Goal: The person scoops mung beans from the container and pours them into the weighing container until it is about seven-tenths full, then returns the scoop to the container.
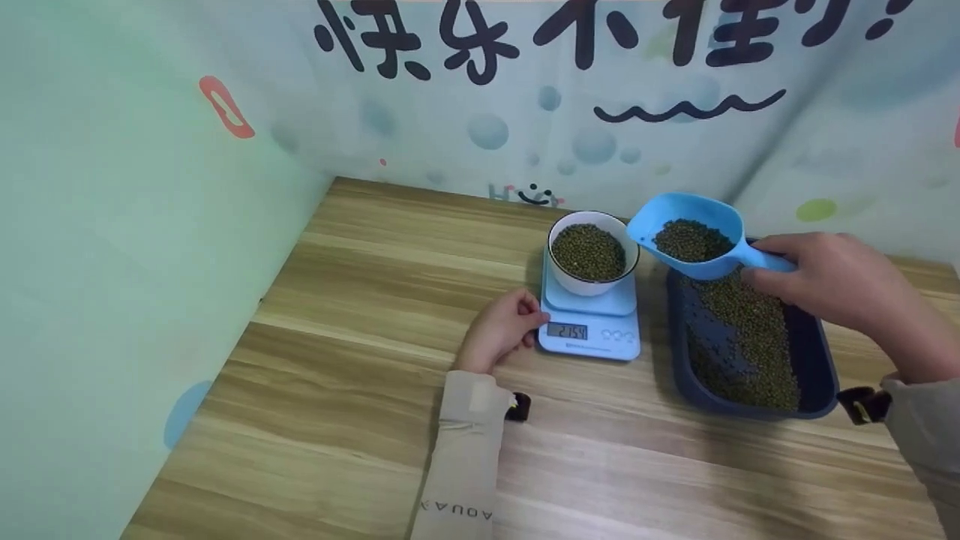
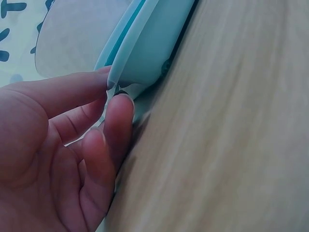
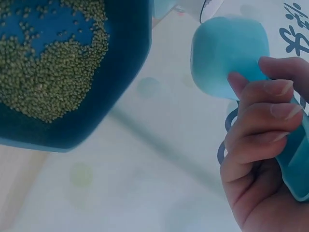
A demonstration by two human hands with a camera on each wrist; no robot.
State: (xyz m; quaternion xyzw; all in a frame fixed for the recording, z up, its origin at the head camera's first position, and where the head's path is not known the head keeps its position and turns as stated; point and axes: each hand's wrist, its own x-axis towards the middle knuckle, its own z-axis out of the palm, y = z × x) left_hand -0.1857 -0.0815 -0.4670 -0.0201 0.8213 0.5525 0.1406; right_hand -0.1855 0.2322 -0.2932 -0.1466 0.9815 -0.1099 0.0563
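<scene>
In the head view, my right hand (image 1: 840, 281) grips the handle of a light blue scoop (image 1: 709, 268) holding green mung beans (image 1: 686, 238). The scoop is held up beside the rim of a white bowl (image 1: 589, 286), which contains more beans. That bowl stands on a pale blue kitchen scale (image 1: 604, 346), whose display seems to read 2154. My left hand (image 1: 499, 330) pinches the scale's left edge near the display. In the left wrist view, thumb and finger meet at the scale's corner (image 2: 145, 53). The right wrist view shows the scoop's underside (image 3: 227, 53) and fingers curled round its handle.
To the right of the scale sits a dark blue tub (image 1: 814, 367), partly filled with mung beans, below the scoop. A printed cloth backdrop (image 1: 450, 150) rises behind the wooden table (image 1: 360, 300), and another pale green panel (image 1: 112, 225) borders it on the left.
</scene>
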